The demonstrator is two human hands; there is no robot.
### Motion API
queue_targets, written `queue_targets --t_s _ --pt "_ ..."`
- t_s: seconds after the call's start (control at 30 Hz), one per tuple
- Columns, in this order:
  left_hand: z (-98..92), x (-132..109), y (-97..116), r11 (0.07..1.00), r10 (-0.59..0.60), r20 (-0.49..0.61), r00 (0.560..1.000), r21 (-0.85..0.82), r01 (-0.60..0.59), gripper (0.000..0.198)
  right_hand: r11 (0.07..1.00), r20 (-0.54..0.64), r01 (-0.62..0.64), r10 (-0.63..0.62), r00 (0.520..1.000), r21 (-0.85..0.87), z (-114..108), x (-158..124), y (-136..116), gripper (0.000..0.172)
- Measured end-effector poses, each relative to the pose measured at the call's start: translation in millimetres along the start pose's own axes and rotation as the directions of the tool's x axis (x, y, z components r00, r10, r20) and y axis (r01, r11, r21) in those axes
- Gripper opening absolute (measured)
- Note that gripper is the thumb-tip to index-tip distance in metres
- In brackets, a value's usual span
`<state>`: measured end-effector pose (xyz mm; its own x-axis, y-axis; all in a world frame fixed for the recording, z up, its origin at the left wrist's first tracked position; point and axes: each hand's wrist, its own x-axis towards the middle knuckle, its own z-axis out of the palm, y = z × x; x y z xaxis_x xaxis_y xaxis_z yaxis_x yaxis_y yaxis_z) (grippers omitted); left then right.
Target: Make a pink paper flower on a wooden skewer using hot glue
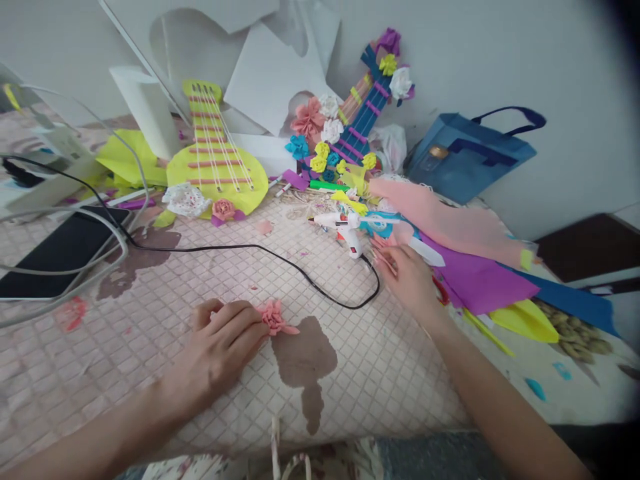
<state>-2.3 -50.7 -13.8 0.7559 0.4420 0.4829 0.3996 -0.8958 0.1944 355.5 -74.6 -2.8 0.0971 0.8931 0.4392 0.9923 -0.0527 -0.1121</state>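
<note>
My left hand [233, 340] rests on the table with its fingers closed on a small pink paper flower [273, 317]. The flower's ruffled petals show beyond the fingertips. Further right, my right hand [407, 277] reaches forward, thumb and fingers pinched on pink crepe paper [382, 243]; its exact shape is partly hidden. Just left of that hand lies a white glue gun [345, 230], its nozzle pointing left and its black cord [280, 256] looping over the table.
A yellow paper guitar [216, 160] and a blue one [363, 133] with paper flowers lean at the back. A tablet [55, 257] lies left. Purple paper [480, 277], scissors [440, 291] and a blue bag [465, 157] are on the right. Dark stains mark the tablecloth.
</note>
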Motion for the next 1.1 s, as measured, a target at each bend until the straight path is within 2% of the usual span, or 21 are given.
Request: queue_targets --t_s 0.13,0.27,0.37,0.5,0.57,0.63,0.7,0.83,0.97,1.1 --pt "1.8 -2 -1 1.0 -0.012 -0.013 1.0 0.01 0.012 0.013 0.981 0.044 0.008 -0.017 0.999 0.194 17 35 -14 0.03" --pt "1.6 -3 -2 1.0 -0.003 0.02 1.0 -0.023 0.004 0.01 0.975 0.209 -0.091 0.047 0.977 0.203 31 60 -25 0.024" --pt "0.1 -3 -2 1.0 -0.014 0.032 0.999 -0.028 0.015 0.011 0.939 0.285 -0.169 0.081 0.955 0.298 31 65 -32 0.025" --pt "-1.2 -1 -2 1.0 -0.011 0.041 0.999 -0.015 0.011 0.012 0.853 0.249 -0.192 0.075 0.965 0.486 10 49 -42 0.024" --pt "-1.6 0 -1 1.0 -0.006 0.038 0.999 -0.003 0.006 0.011 0.821 0.285 -0.21 0.06 0.957 0.53 -7 31 -46 0.024" --pt "-2.2 0 -1 1.0 -0.004 0.045 0.999 -0.003 0.004 0.011 0.827 0.309 -0.213 0.05 0.95 0.52 -25 10 -47 0.022" --pt "-3.0 1 0 1.0 -0.002 0.047 0.999 -0.008 0.002 0.011 0.854 0.286 -0.144 -0.007 0.958 0.5 -42 -12 -46 0.022" --pt "-4.1 1 0 1.0 0.006 0.035 0.999 -0.006 -0.005 0.012 0.811 0.373 0.033 -0.305 0.877 0.584 -63 -39 -53 0.02" --pt "-3.6 -1 -1 1.0 0.003 0.05 0.999 0.003 -0.003 0.011 0.775 0.399 0.101 -0.427 0.812 0.624 -66 -41 -73 0.017" --pt "-2.3 -2 -1 1.0 -0.001 0.053 0.999 0.0 0.001 0.012 0.762 0.433 0.088 -0.454 0.779 0.641 -62 -39 -84 0.012"
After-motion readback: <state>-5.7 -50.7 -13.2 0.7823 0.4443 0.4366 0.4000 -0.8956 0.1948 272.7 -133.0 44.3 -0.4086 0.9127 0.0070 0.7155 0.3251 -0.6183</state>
